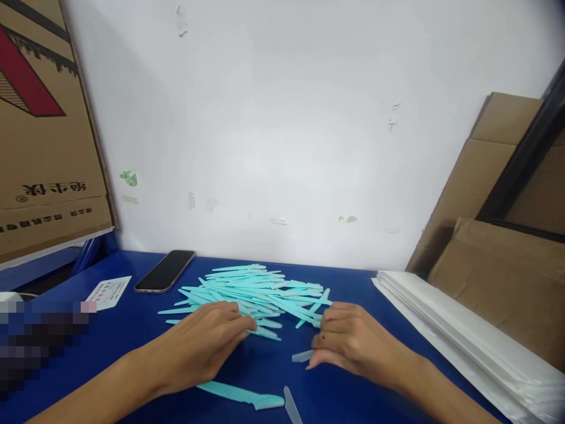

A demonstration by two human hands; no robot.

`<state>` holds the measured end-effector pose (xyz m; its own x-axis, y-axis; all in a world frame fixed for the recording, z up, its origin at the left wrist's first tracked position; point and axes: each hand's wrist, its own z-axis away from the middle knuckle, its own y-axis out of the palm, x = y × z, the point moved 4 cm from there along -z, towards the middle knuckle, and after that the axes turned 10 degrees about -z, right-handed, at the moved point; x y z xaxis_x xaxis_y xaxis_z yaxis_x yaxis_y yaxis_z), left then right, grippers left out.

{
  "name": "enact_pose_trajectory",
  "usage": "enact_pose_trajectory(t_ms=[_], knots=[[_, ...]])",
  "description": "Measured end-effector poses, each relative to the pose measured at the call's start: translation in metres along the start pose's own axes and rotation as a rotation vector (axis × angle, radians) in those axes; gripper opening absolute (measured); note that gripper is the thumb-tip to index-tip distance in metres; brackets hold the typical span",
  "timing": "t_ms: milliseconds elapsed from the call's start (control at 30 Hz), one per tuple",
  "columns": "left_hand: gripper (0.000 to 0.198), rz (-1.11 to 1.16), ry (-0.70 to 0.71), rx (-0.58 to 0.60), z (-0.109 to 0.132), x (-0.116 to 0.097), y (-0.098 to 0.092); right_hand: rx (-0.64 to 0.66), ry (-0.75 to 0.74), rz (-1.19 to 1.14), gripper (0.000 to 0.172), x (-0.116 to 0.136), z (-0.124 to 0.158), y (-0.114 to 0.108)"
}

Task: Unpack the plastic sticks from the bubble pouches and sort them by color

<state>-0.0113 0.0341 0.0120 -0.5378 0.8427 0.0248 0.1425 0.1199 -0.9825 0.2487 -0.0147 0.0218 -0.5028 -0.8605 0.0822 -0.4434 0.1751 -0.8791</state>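
Observation:
A loose heap of turquoise eyebrow razors (242, 288) lies on the blue table. My left hand (212, 335) is at the heap's near left side, fingers curled and pinched on the end of one turquoise razor (265, 334). At the right side, my right hand (348, 335) is closed, with a translucent blade cover (302, 356) sticking out between thumb and fingers. Its upper fingers touch the ends of several razors. Nearer to me, one razor (242, 394) lies apart, with another translucent cover (292, 405) beside its tip.
A black phone (165, 271) and a printed white card (109, 292) lie at the left of the blue table (375, 394). White flat packaging (463, 347) is stacked along the right edge. Cardboard boxes (48, 141) stand at left and right, before a white wall (282, 118).

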Motion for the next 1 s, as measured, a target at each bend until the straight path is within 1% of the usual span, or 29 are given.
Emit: enact_pose_trajectory(t_ms=[67,167,233,300,400,533,567,633,767,867,933,1000], knots=[[0.023,0.028,0.008,0.007,-0.001,-0.005,-0.003,-0.007,0.025,0.023,0.046,-0.003,-0.001,-0.003],[0.017,0.085,0.026,0.018,-0.003,-0.015,-0.011,0.055,0.187,0.078,0.049,-0.014,0.001,-0.008],[0.015,0.112,0.045,0.027,-0.002,-0.022,-0.013,0.122,0.305,0.133,0.043,-0.022,0.004,-0.011],[0.012,0.117,0.05,0.035,0.0,-0.027,-0.012,0.185,0.373,0.173,0.033,-0.028,0.008,-0.01],[0.007,0.119,0.058,0.033,0.003,-0.031,-0.009,0.261,0.39,0.175,0.023,-0.029,0.011,-0.005],[0.008,0.115,0.068,0.013,0.002,-0.032,-0.007,0.317,0.371,0.166,0.024,-0.027,0.011,-0.001],[0.011,0.094,0.08,0.0,0.0,-0.032,-0.007,0.325,0.37,0.168,0.024,-0.027,0.011,-0.002],[0.021,0.029,0.118,-0.062,-0.002,-0.033,-0.008,0.324,0.373,0.188,0.024,-0.027,0.009,-0.005],[0.032,-0.086,0.185,-0.293,-0.003,-0.036,-0.013,0.257,0.415,0.282,0.024,-0.028,0.006,-0.013],[0.039,-0.173,0.218,-0.43,0.001,-0.04,-0.015,0.219,0.423,0.3,0.022,-0.022,0.005,-0.013],[0.041,-0.277,0.234,-0.494,0.002,-0.044,-0.013,0.159,0.367,0.282,0.023,-0.014,0.003,-0.011],[0.045,-0.403,0.246,-0.527,0.002,-0.047,-0.01,0.078,0.268,0.246,0.025,-0.003,-0.001,-0.007]])
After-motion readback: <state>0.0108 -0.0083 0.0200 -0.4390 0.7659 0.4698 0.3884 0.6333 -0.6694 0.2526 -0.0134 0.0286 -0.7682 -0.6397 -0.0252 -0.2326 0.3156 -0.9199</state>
